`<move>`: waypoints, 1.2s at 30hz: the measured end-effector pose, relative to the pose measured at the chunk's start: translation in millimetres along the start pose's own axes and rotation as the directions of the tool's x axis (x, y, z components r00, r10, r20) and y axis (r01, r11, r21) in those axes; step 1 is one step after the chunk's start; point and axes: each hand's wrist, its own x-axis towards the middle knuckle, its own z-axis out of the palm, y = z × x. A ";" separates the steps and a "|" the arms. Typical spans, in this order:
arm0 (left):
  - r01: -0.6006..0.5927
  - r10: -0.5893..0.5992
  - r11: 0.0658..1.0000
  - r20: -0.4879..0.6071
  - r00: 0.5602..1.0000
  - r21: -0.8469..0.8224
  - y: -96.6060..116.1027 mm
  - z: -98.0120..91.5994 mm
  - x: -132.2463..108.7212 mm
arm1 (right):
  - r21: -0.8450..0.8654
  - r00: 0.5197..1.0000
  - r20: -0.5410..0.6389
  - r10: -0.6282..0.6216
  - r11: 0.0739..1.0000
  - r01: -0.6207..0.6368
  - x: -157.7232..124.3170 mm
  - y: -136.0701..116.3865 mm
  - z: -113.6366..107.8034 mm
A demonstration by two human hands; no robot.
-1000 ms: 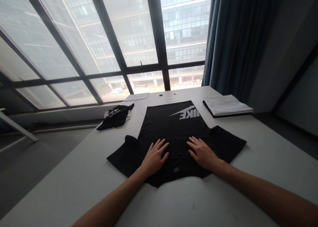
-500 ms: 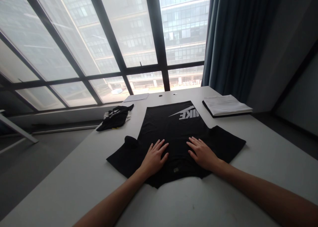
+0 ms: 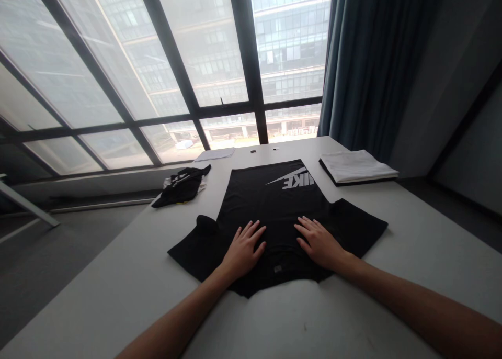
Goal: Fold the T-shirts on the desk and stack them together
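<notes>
A black T-shirt point(image 3: 274, 204) lies spread on the white table, its neck end toward me and its sleeves out to both sides. A white logo with lettering, upside down to me, shows near the far hem. My left hand point(image 3: 245, 249) rests flat on the shirt's left upper part, fingers spread and pointing away. On the right upper part lies my right hand point(image 3: 317, 244), palm down, its fingers also apart. Between the hands, by the collar, a small label shows. Neither hand grips the cloth.
A crumpled black-and-white garment point(image 3: 182, 186) sits at the table's left edge. Folded white and black cloths point(image 3: 356, 166) lie at the right. Flat white sheets point(image 3: 215, 154) are at the far left of the white table point(image 3: 117, 291). Windows and a blue curtain point(image 3: 361, 71) stand behind.
</notes>
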 end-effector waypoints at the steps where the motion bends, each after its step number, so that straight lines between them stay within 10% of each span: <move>1: 0.001 -0.001 1.000 -0.002 1.000 -0.001 0.3 -0.2 -0.1 | -0.002 1.000 0.000 0.000 1.000 0.000 -0.1 0.0 0.1; 36: 0.007 -0.008 1.000 0.027 1.000 0.014 1.3 -1.8 0.4 | -0.012 1.000 0.016 0.007 1.000 -0.007 -0.6 -4.2 -4.6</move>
